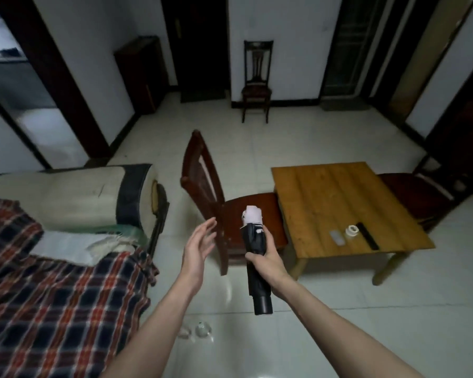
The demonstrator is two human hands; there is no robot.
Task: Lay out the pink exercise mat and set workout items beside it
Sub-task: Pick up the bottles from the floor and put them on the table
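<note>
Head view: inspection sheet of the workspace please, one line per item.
Surface: pale tiled floor; no mat laid out.
Job's things: dark rolled bundle with a white end, gripped upright; pink mat not seen.
Clutter: clear bottles on floor; tape roll, dark bar and pale flat item on wooden table.
Hands: left hand open, blurred, holds nothing; right hand grips the bundle.
Cables: nothing seen.
Surroundings: bed with plaid blanket, red-brown chair by table, far chair, dark doorways.
</note>
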